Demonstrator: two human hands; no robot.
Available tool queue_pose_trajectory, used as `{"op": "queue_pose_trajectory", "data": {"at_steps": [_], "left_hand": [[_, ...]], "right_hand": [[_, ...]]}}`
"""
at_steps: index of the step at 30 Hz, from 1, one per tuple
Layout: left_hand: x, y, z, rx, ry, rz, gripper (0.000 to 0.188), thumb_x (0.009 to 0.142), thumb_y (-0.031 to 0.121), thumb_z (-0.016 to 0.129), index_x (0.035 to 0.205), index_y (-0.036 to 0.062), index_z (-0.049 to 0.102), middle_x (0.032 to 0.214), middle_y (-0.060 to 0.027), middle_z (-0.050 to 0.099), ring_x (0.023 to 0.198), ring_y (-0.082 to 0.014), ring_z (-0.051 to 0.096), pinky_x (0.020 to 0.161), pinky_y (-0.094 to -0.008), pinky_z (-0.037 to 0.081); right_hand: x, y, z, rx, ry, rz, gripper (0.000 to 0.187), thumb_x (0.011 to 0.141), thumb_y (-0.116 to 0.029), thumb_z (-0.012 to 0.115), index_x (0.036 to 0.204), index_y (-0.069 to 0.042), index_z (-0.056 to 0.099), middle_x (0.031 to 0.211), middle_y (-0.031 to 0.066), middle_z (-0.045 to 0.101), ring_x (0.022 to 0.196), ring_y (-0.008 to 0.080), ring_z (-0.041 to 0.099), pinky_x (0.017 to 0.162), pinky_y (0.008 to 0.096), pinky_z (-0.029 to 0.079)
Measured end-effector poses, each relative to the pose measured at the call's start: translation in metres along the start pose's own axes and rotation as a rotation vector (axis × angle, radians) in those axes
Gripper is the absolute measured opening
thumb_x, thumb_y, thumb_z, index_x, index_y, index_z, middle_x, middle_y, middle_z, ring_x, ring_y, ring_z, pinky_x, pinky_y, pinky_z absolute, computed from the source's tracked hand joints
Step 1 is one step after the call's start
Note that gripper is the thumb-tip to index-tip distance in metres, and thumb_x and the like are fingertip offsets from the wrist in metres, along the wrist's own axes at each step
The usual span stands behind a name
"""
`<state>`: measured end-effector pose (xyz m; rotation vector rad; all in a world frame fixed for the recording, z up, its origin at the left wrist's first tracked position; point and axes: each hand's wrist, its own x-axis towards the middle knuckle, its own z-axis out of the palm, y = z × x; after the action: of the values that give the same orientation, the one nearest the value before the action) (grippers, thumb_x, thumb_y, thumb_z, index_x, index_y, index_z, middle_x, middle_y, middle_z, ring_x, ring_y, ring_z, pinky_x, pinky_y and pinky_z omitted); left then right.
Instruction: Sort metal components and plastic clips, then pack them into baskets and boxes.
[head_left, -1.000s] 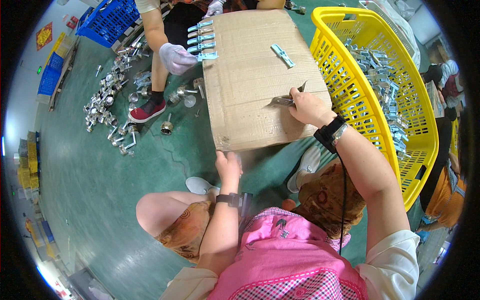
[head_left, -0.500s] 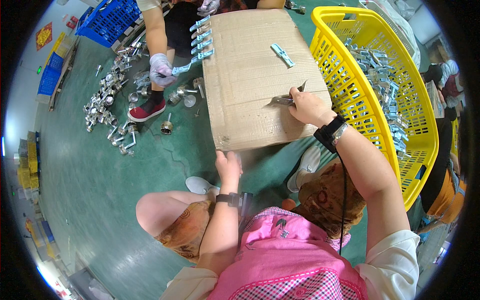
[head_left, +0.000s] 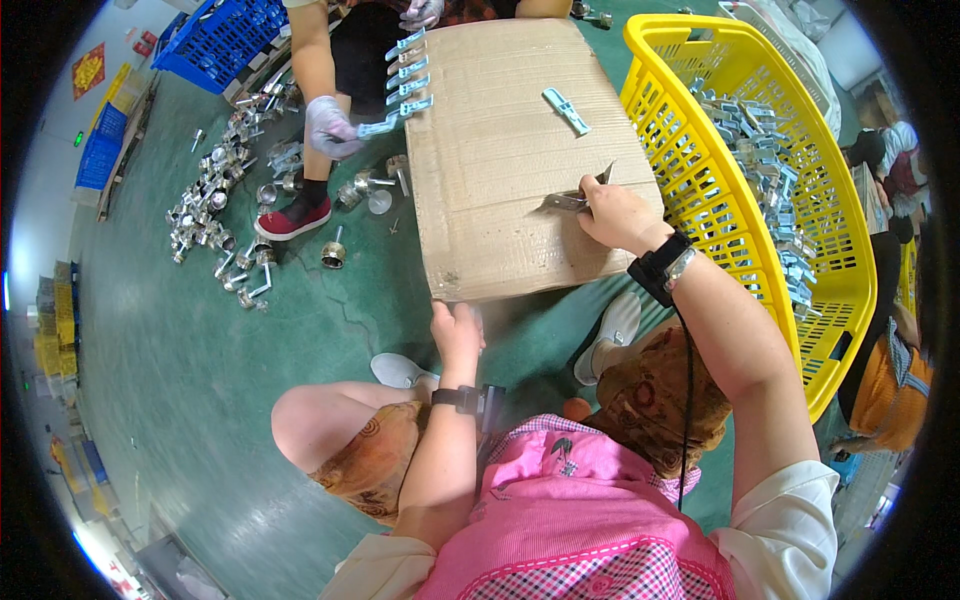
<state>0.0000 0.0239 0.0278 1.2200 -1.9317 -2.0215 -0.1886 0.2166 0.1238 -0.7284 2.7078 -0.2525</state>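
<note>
My right hand rests over the right part of a cardboard box, its fingers closed on a bent, shiny metal piece with pointed ends. At the box's near left corner is my left hand, fingers curled and partly blurred. Whatever it grips, if anything, cannot be made out. One light-blue clip-like piece lies on the cardboard beyond my right hand. Several similar pieces are lined up along the far left edge. A co-worker's gloved hand holds another one at the end of that row.
A yellow basket holding many light-blue pieces stands against the box's right side. Metal cup-shaped parts with stems lie heaped on the green floor at left, near the co-worker's red shoe. A blue crate stands behind.
The co-worker's gloved hand has moved slightly right and up with its light-blue piece, and the row on the edge has shifted slightly right. My hands are still.
</note>
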Motion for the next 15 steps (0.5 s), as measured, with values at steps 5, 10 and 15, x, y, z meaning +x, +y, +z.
{"op": "queue_pose_trajectory", "data": {"at_steps": [5, 10, 15], "left_hand": [[0.0007, -0.0018, 0.0000, -0.010, -0.002, -0.006, 0.038, 0.084, 0.007, 0.040, 0.121, 0.0034, 0.040, 0.054, -0.0071, 0.049, 0.035, -0.0150, 0.045, 0.030, -0.0289, 0.036], [0.0009, -0.0020, 0.0001, 0.000, 0.006, 0.008, 0.038, 0.084, 0.006, 0.040, 0.121, 0.0029, 0.041, 0.054, -0.0073, 0.050, 0.035, -0.0155, 0.046, 0.030, -0.0290, 0.036], [0.0010, -0.0017, -0.0001, 0.006, 0.002, 0.019, 0.037, 0.083, 0.007, 0.040, 0.120, 0.0026, 0.041, 0.054, -0.0081, 0.050, 0.035, -0.0160, 0.046, 0.030, -0.0297, 0.037]], "right_hand": [[0.0008, 0.0017, 0.0009, 0.014, -0.021, 0.012, 0.032, 0.082, -0.020, 0.054, 0.103, 0.002, 0.046, 0.086, 0.0251, 0.062, 0.083, 0.0409, 0.061, 0.073, 0.0478, 0.048], [0.0027, 0.0046, 0.0042, 0.008, -0.020, 0.012, 0.032, 0.082, -0.020, 0.055, 0.104, 0.002, 0.046, 0.086, 0.0251, 0.062, 0.083, 0.0409, 0.061, 0.073, 0.0479, 0.048], [0.0005, 0.0000, -0.0004, 0.002, -0.011, 0.015, 0.026, 0.080, -0.016, 0.053, 0.097, 0.003, 0.048, 0.086, 0.0239, 0.063, 0.085, 0.0388, 0.062, 0.075, 0.0464, 0.050]]}}
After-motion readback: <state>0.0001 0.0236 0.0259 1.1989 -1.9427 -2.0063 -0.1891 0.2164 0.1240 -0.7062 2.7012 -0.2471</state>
